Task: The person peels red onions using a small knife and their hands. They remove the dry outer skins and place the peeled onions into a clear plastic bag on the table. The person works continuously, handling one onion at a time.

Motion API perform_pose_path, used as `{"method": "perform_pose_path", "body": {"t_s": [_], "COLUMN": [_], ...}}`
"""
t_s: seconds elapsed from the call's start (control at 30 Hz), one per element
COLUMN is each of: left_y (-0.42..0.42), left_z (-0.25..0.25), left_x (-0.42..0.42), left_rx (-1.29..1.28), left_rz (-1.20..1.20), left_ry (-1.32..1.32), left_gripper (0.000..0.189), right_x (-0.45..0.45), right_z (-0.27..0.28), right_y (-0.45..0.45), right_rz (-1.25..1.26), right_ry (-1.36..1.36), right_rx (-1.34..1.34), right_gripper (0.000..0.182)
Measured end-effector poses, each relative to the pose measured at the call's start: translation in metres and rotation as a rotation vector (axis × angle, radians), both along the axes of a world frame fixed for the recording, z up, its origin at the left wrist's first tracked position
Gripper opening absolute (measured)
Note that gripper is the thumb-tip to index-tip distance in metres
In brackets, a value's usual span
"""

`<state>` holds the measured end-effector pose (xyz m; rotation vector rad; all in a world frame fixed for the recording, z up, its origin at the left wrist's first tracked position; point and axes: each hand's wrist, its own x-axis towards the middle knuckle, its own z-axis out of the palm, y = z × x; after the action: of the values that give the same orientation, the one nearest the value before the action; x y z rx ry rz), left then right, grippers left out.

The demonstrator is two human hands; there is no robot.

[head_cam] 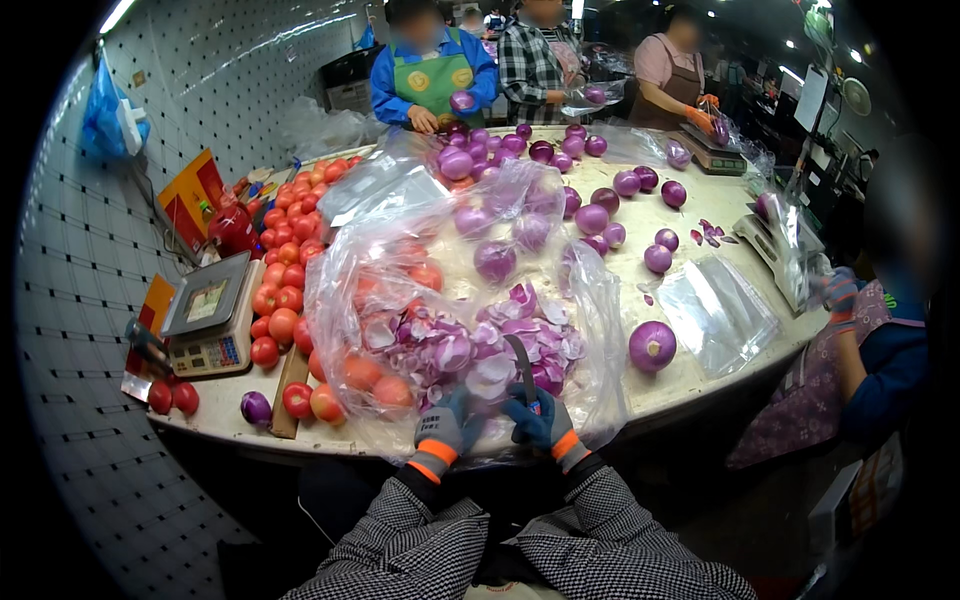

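Note:
Both my hands wear grey and blue work gloves with orange cuffs, at the table's near edge. My right hand is closed round the handle of a knife, its curved blade pointing up and away. Just to its left is my left hand, fingers bent; whether something lies in them cannot be told. Beyond both hands, a heap of purple onion skins lies in a large clear plastic bag spread over the table. Whole red onions show at the bag's far part. A large red onion sits to the right.
Tomatoes are piled left, beside a digital scale and a cardboard strip. Flat clear bags lie right, near another scale. Several people stand round the table; one co-worker's gloved hand is at the right.

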<state>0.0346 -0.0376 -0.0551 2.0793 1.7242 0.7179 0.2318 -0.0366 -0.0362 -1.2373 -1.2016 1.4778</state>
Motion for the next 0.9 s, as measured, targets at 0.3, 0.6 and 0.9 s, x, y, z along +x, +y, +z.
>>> {"method": "perform_pose_path", "body": {"t_s": [0.3, 0.6, 0.9], "left_y": [0.001, 0.0, -0.003], "left_z": [-0.003, 0.0, 0.015], "left_x": [-0.001, 0.0, 0.002], "left_rx": [-0.024, -0.037, -0.084], "left_rz": [-0.001, 0.003, 0.003], "left_ry": [0.016, -0.027, -0.016], "left_gripper": [0.058, 0.056, 0.059], "right_x": [0.0, 0.0, 0.001], "right_z": [0.004, 0.002, -0.002], "right_y": [-0.001, 0.0, 0.002], "right_rz": [-0.003, 0.009, 0.021], "right_ry": [0.036, 0.034, 0.017], "right_rx": [-0.033, -0.017, -0.011], "right_gripper": [0.046, 0.042, 0.042]}}
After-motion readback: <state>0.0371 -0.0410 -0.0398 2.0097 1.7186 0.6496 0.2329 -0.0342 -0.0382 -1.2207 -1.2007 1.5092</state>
